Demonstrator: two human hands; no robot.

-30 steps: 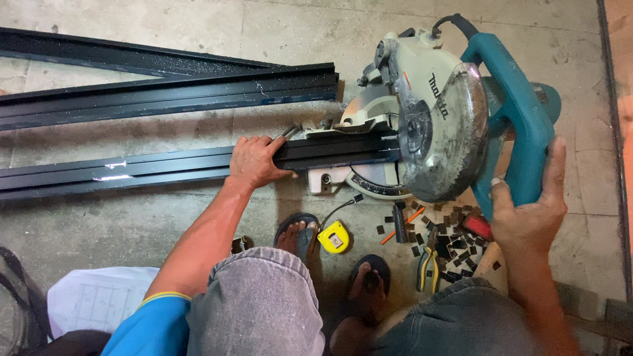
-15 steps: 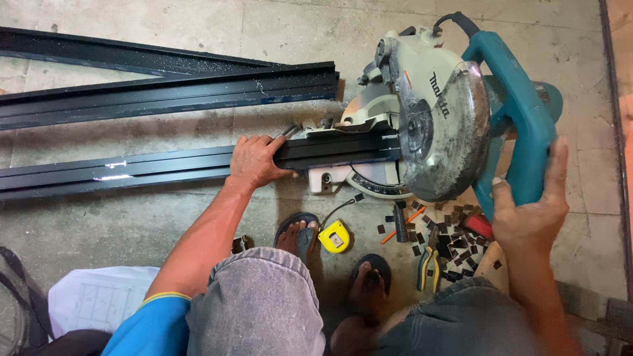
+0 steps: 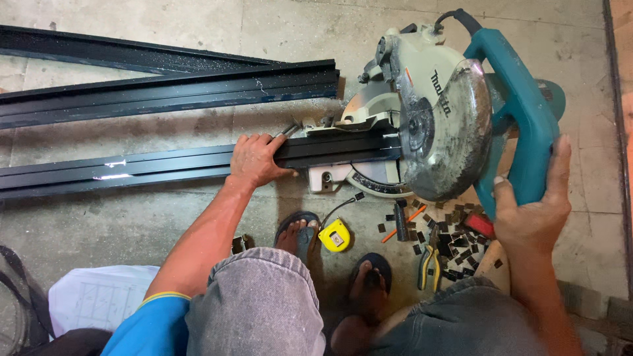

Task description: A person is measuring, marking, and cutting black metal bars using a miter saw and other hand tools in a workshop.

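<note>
Head view, left hand pressing black profile, right hand gripping teal saw handle, yellow tape measure below

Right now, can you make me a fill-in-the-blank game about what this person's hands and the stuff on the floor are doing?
1. The left hand presses down on a long ____ metal bar.
2. The right hand grips the ____ handle of the saw.
3. The small tape measure near the person's feet is ____.
4. The pliers lie on the ____, beside small dark offcuts.

Missing words: black; teal; yellow; floor
</note>
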